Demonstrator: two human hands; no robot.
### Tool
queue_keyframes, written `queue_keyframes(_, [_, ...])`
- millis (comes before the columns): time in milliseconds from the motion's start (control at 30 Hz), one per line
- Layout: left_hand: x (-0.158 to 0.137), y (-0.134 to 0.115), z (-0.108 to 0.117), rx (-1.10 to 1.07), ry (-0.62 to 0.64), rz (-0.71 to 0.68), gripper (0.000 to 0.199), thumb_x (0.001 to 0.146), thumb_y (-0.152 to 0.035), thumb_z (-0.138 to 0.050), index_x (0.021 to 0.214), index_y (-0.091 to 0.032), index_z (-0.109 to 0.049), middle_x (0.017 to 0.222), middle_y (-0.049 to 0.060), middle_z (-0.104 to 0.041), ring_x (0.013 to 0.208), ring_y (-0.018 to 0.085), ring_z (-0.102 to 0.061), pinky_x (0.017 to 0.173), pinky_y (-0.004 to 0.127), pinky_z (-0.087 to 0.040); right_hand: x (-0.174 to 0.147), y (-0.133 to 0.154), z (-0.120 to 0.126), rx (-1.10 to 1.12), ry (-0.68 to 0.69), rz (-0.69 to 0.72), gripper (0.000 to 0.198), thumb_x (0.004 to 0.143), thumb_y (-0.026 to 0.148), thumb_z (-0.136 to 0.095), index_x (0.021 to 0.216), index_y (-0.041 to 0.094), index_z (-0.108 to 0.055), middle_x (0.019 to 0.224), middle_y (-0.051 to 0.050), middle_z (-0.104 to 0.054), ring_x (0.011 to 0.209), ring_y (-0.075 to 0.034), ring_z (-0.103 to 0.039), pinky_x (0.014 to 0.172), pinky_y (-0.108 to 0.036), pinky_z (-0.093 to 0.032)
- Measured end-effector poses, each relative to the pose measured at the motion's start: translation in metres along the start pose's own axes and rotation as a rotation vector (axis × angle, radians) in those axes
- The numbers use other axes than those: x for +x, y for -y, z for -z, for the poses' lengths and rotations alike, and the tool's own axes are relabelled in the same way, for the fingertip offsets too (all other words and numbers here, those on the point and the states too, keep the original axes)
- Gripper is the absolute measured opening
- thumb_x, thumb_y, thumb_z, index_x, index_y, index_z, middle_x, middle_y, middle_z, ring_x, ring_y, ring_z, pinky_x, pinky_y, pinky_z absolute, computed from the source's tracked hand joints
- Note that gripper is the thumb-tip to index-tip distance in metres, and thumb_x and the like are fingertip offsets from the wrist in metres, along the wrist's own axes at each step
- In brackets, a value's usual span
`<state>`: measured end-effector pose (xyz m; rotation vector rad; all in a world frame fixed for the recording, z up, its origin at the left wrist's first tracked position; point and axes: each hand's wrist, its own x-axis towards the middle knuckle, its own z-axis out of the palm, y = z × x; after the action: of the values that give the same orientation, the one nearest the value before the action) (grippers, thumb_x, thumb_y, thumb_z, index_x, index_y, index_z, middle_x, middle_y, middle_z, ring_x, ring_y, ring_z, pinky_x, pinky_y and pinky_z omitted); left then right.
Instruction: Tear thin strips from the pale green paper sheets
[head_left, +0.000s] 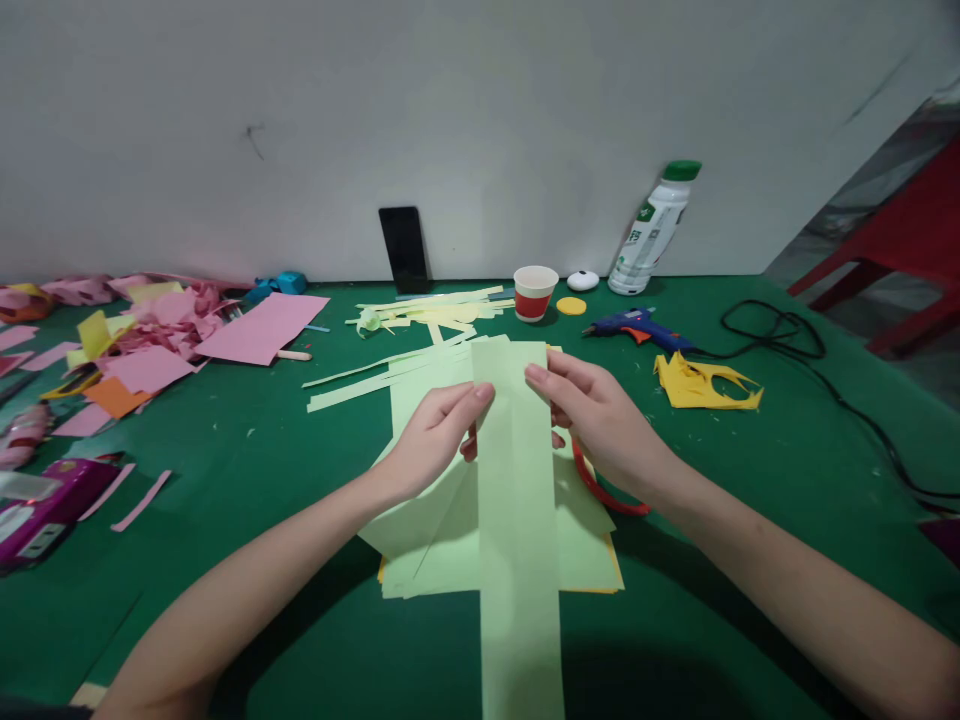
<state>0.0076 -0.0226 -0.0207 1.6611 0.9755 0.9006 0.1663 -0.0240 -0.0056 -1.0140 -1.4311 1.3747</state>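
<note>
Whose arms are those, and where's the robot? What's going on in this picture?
There's no robot here! These are a person's own bare hands. There is just one picture, taken by a camera worn on that person's head, looking forward and down, so you see almost what they see.

The left hand and right hand each hold one side of a long pale green paper strip. Under it, more pale green sheets lie on a green table.

On the picture's left is a heap of pink paper. Near the wall are a black phone, a red and white cup and a leaning bottle. The blue tool looks like a glue gun.
</note>
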Motion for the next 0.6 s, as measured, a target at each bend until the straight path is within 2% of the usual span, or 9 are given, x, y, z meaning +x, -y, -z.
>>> queue_keyframes(167, [-0.008,-0.006,-0.003,-0.176,-0.071,0.020,0.040,0.081,-0.043,-0.043,0.051,-0.017,-0.045,0.050,0.000,-0.047,0.054,0.014,-0.049,0.051,0.026,-0.039,-0.010,0.001,-0.006,0.197,0.100,-0.066,0.034,0.079,0.038,-0.053,0.056,0.019,-0.036,0.058,0.005,-0.032,0.056,-0.008,-0.041,0.054,-0.020,-0.039])
queue_keyframes(267, [-0.013,-0.009,-0.006,-0.296,-0.011,0.040,0.039,0.081,-0.044,-0.046,0.056,-0.015,-0.053,0.056,0.002,-0.053,0.058,0.014,-0.052,0.053,0.026,-0.042,-0.013,0.001,-0.007,0.145,0.090,-0.027,0.035,0.079,0.038,-0.053,0.054,0.019,-0.036,0.056,0.005,-0.031,0.057,-0.008,-0.038,0.055,-0.021,-0.036])
queue_keyframes(367, [-0.017,-0.012,-0.009,-0.384,0.045,0.046,0.036,0.082,-0.043,-0.046,0.066,-0.014,-0.058,0.063,0.003,-0.057,0.059,0.013,-0.053,0.054,0.024,-0.043,-0.014,0.002,-0.008,0.094,0.098,0.022,0.038,0.080,0.036,-0.052,0.052,0.018,-0.034,0.053,0.006,-0.029,0.051,-0.007,-0.032,0.048,-0.020,-0.030])
queue_keyframes(500, [-0.021,-0.011,-0.013,-0.333,-0.009,-0.008,0.038,0.083,-0.045,-0.045,0.063,-0.014,-0.054,0.060,0.001,-0.052,0.054,0.011,-0.048,0.049,0.022,-0.038,-0.015,0.002,-0.010,0.088,0.078,0.067,0.039,0.080,0.036,-0.051,0.051,0.018,-0.032,0.051,0.007,-0.023,0.045,-0.006,-0.022,0.042,-0.022,-0.023])
queue_keyframes(600, [-0.021,-0.009,-0.013,-0.261,-0.077,-0.063,0.041,0.083,-0.046,-0.045,0.055,-0.015,-0.047,0.053,-0.001,-0.044,0.049,0.009,-0.041,0.047,0.022,-0.035,-0.015,0.002,-0.011,0.083,0.022,0.071,0.037,0.079,0.036,-0.052,0.051,0.019,-0.035,0.051,0.006,-0.027,0.047,-0.007,-0.029,0.045,-0.022,-0.028])
